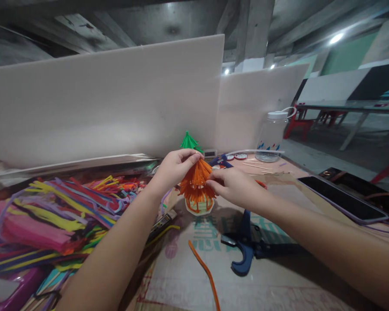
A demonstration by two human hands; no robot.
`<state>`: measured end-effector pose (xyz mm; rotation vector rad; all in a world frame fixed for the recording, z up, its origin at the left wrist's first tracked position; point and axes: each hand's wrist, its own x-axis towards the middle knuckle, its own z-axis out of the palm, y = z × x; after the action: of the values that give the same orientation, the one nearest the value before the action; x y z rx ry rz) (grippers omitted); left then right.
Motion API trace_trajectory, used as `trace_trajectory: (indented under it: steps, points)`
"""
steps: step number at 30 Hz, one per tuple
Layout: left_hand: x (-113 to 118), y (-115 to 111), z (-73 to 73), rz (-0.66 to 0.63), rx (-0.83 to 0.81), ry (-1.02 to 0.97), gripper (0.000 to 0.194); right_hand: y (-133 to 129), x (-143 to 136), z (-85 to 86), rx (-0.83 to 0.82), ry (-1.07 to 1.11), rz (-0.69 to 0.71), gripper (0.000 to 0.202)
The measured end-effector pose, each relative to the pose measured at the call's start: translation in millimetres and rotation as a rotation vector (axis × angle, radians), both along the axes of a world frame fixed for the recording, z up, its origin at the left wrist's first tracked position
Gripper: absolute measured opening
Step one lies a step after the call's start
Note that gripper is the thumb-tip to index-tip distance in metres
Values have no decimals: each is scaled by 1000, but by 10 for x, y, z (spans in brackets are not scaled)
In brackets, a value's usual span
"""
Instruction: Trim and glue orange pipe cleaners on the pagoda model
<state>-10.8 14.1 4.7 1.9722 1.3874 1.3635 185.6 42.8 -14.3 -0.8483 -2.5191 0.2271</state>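
An orange tiered model (197, 183) made of fuzzy stems stands upright on a pale round base (199, 209) in the middle. My left hand (181, 166) is closed at its pointed top, thumb and fingers pinched on the orange tip. At the right side of the model, my right hand (225, 183) has thumb and fingertips close together against the orange strands; what lies between them is too small to make out. Behind the model rises a green cone-shaped top (189, 142). A loose orange stem (205, 272) lies on the cardboard (181, 285) in front.
Colourful fuzzy stems (68, 207) are heaped at the left. Blue-handled cutters (244, 255) lie on the cardboard before my right forearm. Further right are a phone (342, 198) and a clear bottle (272, 136). White boards (116, 99) stand behind the table.
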Motion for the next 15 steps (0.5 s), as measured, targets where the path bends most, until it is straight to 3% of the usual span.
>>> trace_trajectory:
  steps: [4, 10, 15]
  points:
    - [-3, 2, -3, 0, -22, -11, 31, 50, 6, -21, -48, -6, -4, 26]
    - [-17, -25, 22, 13, -48, 11, 37, 5, -12, -101, 308, -98, -70, 25]
    - [-57, -78, 54, -27, -138, 30, 38, 34, -13, -185, 427, -121, -51, 29]
